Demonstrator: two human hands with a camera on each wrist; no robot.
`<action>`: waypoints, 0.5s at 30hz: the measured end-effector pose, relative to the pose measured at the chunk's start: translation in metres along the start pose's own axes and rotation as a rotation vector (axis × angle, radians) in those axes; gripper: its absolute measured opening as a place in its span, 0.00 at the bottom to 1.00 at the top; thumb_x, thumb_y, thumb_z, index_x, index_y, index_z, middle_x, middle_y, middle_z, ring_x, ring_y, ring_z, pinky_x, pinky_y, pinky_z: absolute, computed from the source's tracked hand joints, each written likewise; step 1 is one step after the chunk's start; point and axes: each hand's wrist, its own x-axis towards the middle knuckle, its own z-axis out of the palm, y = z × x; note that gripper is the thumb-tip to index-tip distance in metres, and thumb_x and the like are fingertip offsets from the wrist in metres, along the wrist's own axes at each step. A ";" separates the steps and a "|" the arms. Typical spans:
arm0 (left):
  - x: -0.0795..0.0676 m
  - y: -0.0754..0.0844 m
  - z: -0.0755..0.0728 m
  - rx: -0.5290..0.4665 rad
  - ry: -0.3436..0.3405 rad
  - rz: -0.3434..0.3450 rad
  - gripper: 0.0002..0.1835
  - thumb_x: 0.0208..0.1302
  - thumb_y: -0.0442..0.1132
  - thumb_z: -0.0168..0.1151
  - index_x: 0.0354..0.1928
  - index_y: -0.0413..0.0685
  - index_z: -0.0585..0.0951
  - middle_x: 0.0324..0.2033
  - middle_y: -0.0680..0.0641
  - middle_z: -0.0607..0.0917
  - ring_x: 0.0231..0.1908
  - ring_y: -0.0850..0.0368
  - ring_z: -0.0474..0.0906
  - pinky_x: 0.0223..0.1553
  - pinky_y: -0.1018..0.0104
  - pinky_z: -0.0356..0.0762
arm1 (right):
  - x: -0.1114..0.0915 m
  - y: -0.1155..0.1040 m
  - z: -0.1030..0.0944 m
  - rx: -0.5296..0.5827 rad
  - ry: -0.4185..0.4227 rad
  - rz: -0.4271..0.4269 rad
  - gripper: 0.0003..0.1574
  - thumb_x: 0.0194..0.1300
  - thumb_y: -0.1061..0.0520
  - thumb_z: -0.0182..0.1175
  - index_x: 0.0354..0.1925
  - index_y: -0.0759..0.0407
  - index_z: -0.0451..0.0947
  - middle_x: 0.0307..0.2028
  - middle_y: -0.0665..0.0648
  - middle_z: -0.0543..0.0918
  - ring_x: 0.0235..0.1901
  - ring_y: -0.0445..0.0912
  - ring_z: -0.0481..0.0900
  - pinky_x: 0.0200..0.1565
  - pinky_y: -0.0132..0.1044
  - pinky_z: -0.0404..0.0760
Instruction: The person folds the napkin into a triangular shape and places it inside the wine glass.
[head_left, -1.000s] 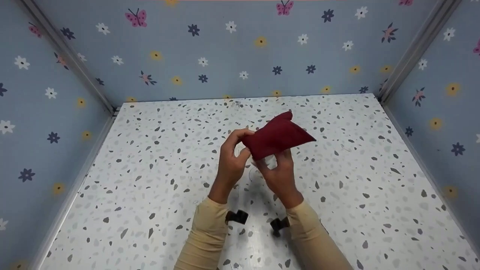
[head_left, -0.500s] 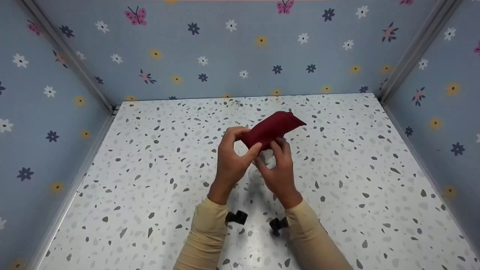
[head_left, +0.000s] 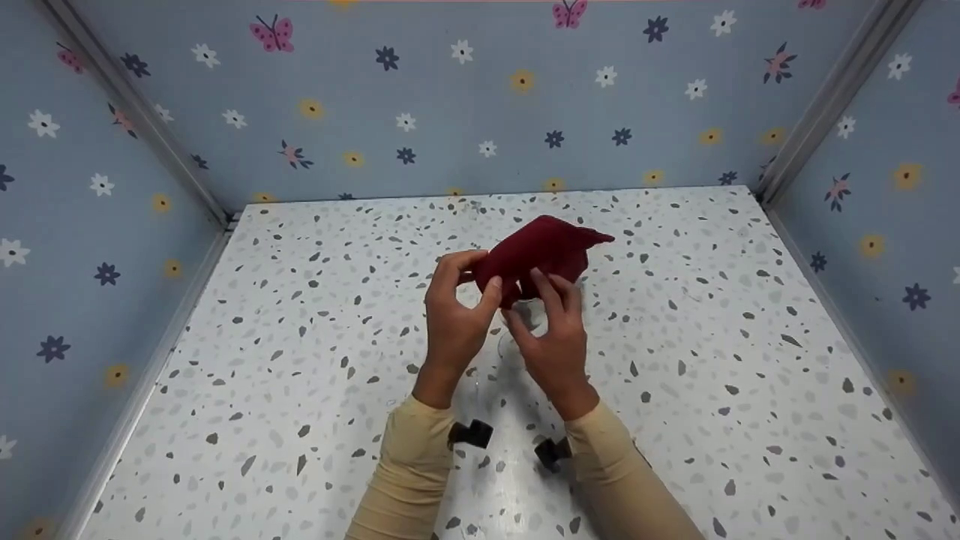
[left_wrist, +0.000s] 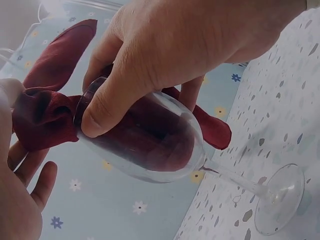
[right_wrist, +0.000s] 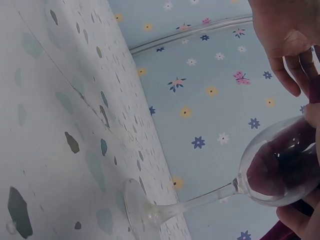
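Note:
A dark red cloth (head_left: pixel 525 247) is bunched between both hands in the head view, with loose corners jutting to the far right. Part of it is stuffed inside a clear stemmed wine glass (left_wrist: pixel 187 116), seen through the bowl in both wrist views. My left hand (head_left: pixel 456 319) pinches the cloth between thumb and fingers, beside the rim. My right hand (head_left: pixel 555 341) grips the bowl near its rim, and a flap of cloth shows behind those fingers. The glass is tilted; whether its foot (left_wrist: pixel 279 200) touches the table I cannot tell. In the head view the cloth hides most of the bowl.
Below the hands lies a white speckled tabletop (head_left: pixel 300 360). Blue flowered panels (head_left: pixel 480 97) stand at its back and sides, with metal posts (head_left: pixel 832 97) at the corners. A small black camera mount (head_left: pixel 472 433) sits on each wrist.
The cloth has been folded and drawn leftward, its far-right point pulling in and lifting. My left hand has shifted slightly left. My right fingers have moved up and slightly left along the cloth's near edge.

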 end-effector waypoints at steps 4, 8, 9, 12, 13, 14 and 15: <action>0.000 -0.003 -0.001 -0.006 0.007 0.009 0.19 0.60 0.22 0.63 0.54 0.33 0.80 0.48 0.40 0.81 0.48 0.51 0.78 0.48 0.57 0.78 | -0.001 -0.001 0.000 -0.022 0.005 0.000 0.39 0.62 0.51 0.72 0.68 0.57 0.72 0.57 0.62 0.73 0.54 0.51 0.77 0.48 0.45 0.83; -0.001 -0.005 -0.002 -0.021 0.022 0.003 0.21 0.60 0.21 0.60 0.56 0.33 0.81 0.47 0.40 0.81 0.47 0.51 0.78 0.46 0.58 0.78 | -0.002 0.000 0.000 -0.029 0.005 -0.002 0.39 0.62 0.51 0.72 0.68 0.55 0.72 0.57 0.62 0.73 0.52 0.50 0.78 0.47 0.45 0.84; -0.002 -0.005 -0.003 -0.021 0.026 -0.002 0.21 0.60 0.21 0.59 0.56 0.33 0.81 0.47 0.40 0.81 0.47 0.50 0.78 0.45 0.58 0.78 | -0.002 0.000 0.000 -0.028 0.005 -0.002 0.39 0.62 0.51 0.72 0.68 0.55 0.72 0.57 0.62 0.73 0.51 0.50 0.78 0.46 0.45 0.83; -0.003 -0.007 -0.003 -0.026 0.039 -0.022 0.21 0.60 0.21 0.58 0.56 0.34 0.82 0.46 0.40 0.81 0.45 0.51 0.78 0.43 0.60 0.77 | -0.003 0.002 0.001 -0.025 0.002 0.001 0.39 0.62 0.51 0.72 0.69 0.54 0.72 0.57 0.62 0.73 0.51 0.50 0.77 0.46 0.45 0.83; -0.003 -0.007 -0.003 -0.028 0.045 -0.026 0.20 0.61 0.20 0.58 0.56 0.34 0.82 0.46 0.40 0.81 0.44 0.51 0.79 0.42 0.61 0.77 | -0.003 0.002 0.001 -0.022 0.001 0.002 0.39 0.62 0.51 0.72 0.69 0.54 0.72 0.57 0.62 0.73 0.50 0.50 0.77 0.46 0.45 0.83; -0.003 -0.008 -0.003 -0.029 0.050 -0.030 0.20 0.61 0.20 0.58 0.55 0.34 0.83 0.46 0.40 0.81 0.44 0.51 0.79 0.42 0.61 0.77 | -0.003 0.002 0.001 -0.019 0.000 0.001 0.39 0.62 0.51 0.72 0.69 0.54 0.72 0.57 0.62 0.73 0.50 0.50 0.77 0.46 0.45 0.83; -0.003 -0.008 -0.003 -0.030 0.056 -0.033 0.20 0.60 0.20 0.58 0.54 0.34 0.83 0.46 0.40 0.81 0.44 0.51 0.79 0.42 0.61 0.77 | -0.002 0.003 0.001 -0.016 0.001 0.001 0.39 0.62 0.51 0.72 0.69 0.54 0.71 0.57 0.62 0.73 0.50 0.50 0.77 0.46 0.45 0.82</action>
